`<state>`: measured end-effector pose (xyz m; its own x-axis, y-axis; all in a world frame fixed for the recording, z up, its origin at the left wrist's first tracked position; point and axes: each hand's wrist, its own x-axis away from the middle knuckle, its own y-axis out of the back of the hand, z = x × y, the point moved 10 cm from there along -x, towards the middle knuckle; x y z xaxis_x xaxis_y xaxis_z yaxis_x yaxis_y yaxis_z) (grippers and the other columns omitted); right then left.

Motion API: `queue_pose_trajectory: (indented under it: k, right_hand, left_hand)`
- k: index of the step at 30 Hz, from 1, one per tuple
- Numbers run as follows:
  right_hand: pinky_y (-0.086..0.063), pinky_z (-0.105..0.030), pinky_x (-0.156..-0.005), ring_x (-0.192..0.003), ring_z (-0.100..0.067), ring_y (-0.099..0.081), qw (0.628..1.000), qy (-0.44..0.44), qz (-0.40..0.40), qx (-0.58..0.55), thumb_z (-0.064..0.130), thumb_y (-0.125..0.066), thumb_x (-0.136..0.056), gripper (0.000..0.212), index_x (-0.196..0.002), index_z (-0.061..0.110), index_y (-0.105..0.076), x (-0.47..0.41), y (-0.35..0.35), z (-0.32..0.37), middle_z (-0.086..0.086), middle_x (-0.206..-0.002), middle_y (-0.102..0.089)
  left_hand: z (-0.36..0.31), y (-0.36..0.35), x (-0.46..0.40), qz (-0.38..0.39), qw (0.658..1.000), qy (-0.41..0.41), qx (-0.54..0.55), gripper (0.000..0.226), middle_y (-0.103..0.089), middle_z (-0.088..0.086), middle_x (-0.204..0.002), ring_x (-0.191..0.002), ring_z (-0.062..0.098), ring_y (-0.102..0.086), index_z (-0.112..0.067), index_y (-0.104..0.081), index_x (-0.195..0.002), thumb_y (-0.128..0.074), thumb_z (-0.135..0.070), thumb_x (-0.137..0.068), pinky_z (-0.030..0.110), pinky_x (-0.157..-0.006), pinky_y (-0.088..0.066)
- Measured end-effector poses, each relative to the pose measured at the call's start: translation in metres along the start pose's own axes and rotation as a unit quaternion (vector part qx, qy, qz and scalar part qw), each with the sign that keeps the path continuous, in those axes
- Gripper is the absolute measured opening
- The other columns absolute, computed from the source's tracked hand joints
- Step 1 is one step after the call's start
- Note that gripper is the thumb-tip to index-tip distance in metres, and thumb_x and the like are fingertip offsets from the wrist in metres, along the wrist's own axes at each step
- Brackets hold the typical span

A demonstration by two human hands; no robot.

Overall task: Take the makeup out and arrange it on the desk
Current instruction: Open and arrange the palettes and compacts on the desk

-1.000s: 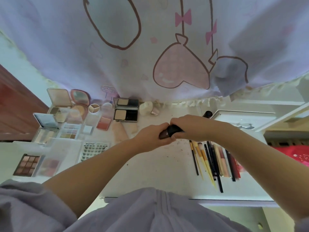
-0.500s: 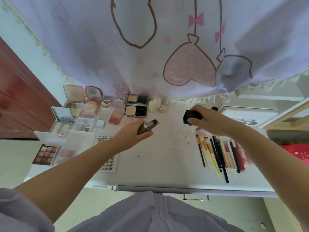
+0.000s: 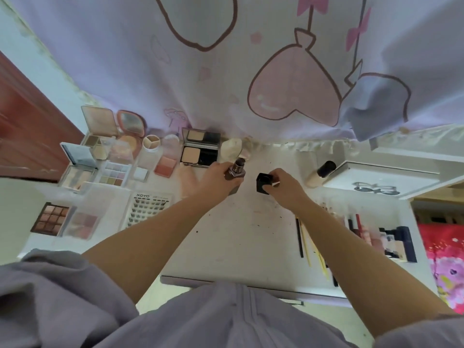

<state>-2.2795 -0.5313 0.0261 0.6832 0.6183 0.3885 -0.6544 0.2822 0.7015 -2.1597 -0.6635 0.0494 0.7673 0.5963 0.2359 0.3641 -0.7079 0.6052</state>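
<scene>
Desk (image 3: 238, 234): right arm (image 3: 351, 247) hides, seemingly, brushes (image 3: 305, 243).

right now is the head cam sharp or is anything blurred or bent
Head view: wide-angle bend curves the desk edges; bottle in the left hand and cap in the right hand read clearly; the brushes smear; light is soft.

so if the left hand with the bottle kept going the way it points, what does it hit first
The left hand reaches away from the person toward the back of the desk. Straight on, it would probably first meet the black compact lying open just beyond its knuckles, or the pale sponge beside it; depth is hard to judge.
</scene>
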Motion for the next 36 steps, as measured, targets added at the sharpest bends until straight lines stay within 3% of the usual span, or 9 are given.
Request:
queue_pose_trajectory:
  k: [3,6,12,17,22,24,26,30,36]
  right_hand:
    - [-0.041,-0.028,-0.078,-0.104,-0.028,-0.056,1.000,0.012,0.004,0.023,0.015,-0.057,-0.090,0.036,-0.125,0.008,-0.047,-0.025,-0.006,0.005,-0.013,-0.121,-0.057]
    - [-0.039,-0.028,-0.078,-0.106,-0.029,-0.054,0.999,0.020,0.021,0.034,0.014,-0.055,-0.090,0.034,-0.123,0.009,-0.046,-0.046,-0.018,0.012,-0.014,-0.121,-0.055]
    - [-0.040,-0.032,-0.081,-0.105,-0.035,-0.052,0.996,0.060,0.033,0.063,0.006,-0.050,-0.090,0.038,-0.127,0.006,-0.042,-0.063,-0.033,0.029,-0.018,-0.124,-0.044]
    - [-0.046,-0.038,-0.092,-0.110,-0.030,-0.054,0.992,0.079,0.053,0.078,0.015,-0.054,-0.092,0.051,-0.139,0.013,-0.035,-0.050,-0.010,0.027,-0.016,-0.134,-0.039]
    - [-0.041,-0.034,-0.093,-0.118,-0.025,-0.046,0.965,0.118,-0.038,0.229,0.020,-0.048,-0.095,0.033,-0.128,0.015,-0.051,-0.024,0.078,0.020,-0.010,-0.133,-0.044]
    - [-0.044,-0.038,-0.088,-0.117,-0.028,-0.046,0.947,0.084,-0.080,0.301,0.019,-0.046,-0.096,0.032,-0.127,0.015,-0.052,-0.014,0.111,0.010,-0.011,-0.130,-0.046]
    - [-0.046,-0.038,-0.077,-0.107,-0.032,-0.053,0.933,0.047,-0.081,0.347,0.017,-0.046,-0.096,0.032,-0.128,0.011,-0.048,-0.006,0.124,-0.002,-0.014,-0.124,-0.047]
    - [-0.039,-0.034,-0.064,-0.090,-0.033,-0.058,0.936,0.006,-0.027,0.352,0.013,-0.049,-0.095,0.030,-0.123,0.003,-0.045,-0.007,0.115,-0.027,-0.017,-0.109,-0.054]
    - [-0.039,-0.034,-0.062,-0.074,-0.025,-0.049,0.949,-0.005,0.006,0.316,0.020,-0.041,-0.099,0.020,-0.108,0.004,-0.049,-0.010,0.095,-0.044,-0.005,-0.078,-0.046]
  left_hand:
    - [-0.003,-0.002,-0.017,-0.041,0.999,0.020,-0.003,0.034,-0.048,0.003,-0.105,-0.085,0.011,-0.044,-0.014,-0.058,-0.121,-0.062,-0.023,-0.088,0.013,-0.073,-0.031]
    - [0.005,-0.002,-0.029,-0.069,0.997,0.045,0.005,0.034,-0.044,0.000,-0.102,-0.086,0.012,-0.043,-0.011,-0.058,-0.119,-0.064,-0.021,-0.086,0.011,-0.068,-0.025]
    - [0.018,0.003,-0.039,-0.098,0.992,0.079,0.011,0.035,-0.043,-0.001,-0.101,-0.092,0.018,-0.049,-0.011,-0.057,-0.119,-0.064,-0.019,-0.085,0.019,-0.077,-0.031]
    - [0.014,0.007,-0.030,-0.118,0.991,0.066,-0.019,0.052,-0.046,0.008,-0.122,-0.111,0.023,-0.047,-0.011,-0.045,-0.127,-0.067,-0.028,-0.083,0.027,-0.088,-0.038]
    - [-0.058,0.024,0.016,-0.279,0.942,-0.171,-0.078,0.040,-0.053,0.018,-0.113,-0.106,0.023,-0.043,0.000,-0.052,-0.110,-0.055,-0.032,-0.085,0.031,-0.092,-0.039]
    - [-0.096,-0.006,0.017,-0.235,0.931,-0.262,-0.093,0.035,-0.055,0.017,-0.110,-0.106,0.022,-0.043,-0.001,-0.054,-0.108,-0.050,-0.028,-0.087,0.029,-0.093,-0.037]
    - [-0.121,-0.057,0.005,-0.108,0.949,-0.280,-0.102,0.034,-0.053,0.014,-0.117,-0.109,0.025,-0.047,-0.004,-0.052,-0.117,-0.050,-0.024,-0.089,0.033,-0.093,-0.040]
    - [-0.111,-0.156,-0.026,0.131,0.981,-0.102,-0.099,0.053,-0.039,0.008,-0.140,-0.126,0.025,-0.041,-0.015,-0.028,-0.143,-0.048,-0.021,-0.094,0.038,-0.099,-0.040]
    - [-0.105,-0.183,-0.036,0.171,0.982,-0.059,-0.051,0.051,-0.049,0.010,-0.134,-0.119,0.027,-0.051,-0.013,-0.030,-0.141,-0.049,-0.019,-0.094,0.034,-0.094,-0.042]
